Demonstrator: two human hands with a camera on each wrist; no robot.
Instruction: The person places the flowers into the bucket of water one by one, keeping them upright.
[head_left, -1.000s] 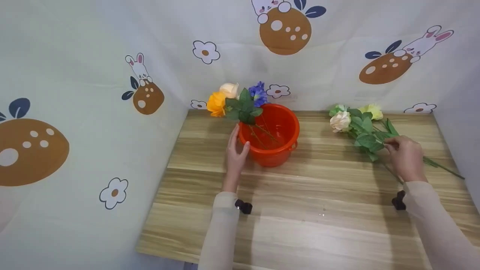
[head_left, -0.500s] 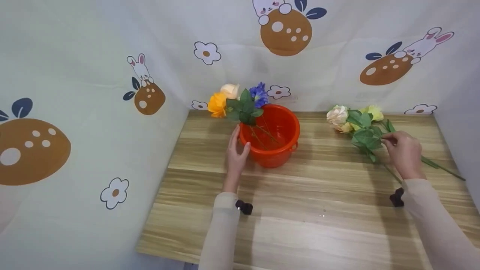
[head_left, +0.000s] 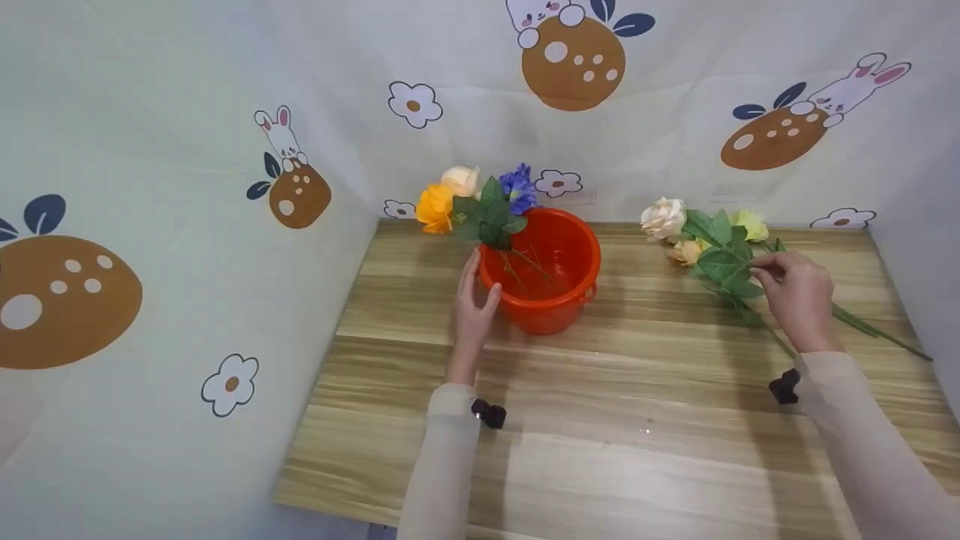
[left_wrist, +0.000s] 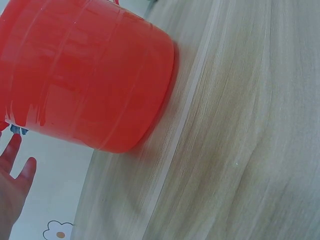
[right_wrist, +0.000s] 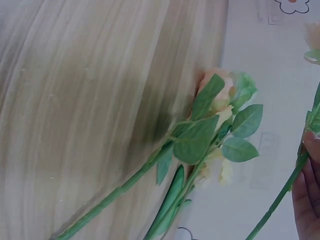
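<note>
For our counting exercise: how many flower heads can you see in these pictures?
6. Three stand in the red bucket: orange flower, cream flower, blue flower. Three at right: white rose lifted by the right hand, peach flower, yellow flower. Leaves may hide more.

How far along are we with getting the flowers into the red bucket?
Done: three flowers, orange, cream and blue, already stand in the red bucket. In hand: the right hand pinches the stem of a white flower with its head raised off the table, while the left hand rests against the bucket's side. Left: a peach flower and a yellow flower lie on the table.
</note>
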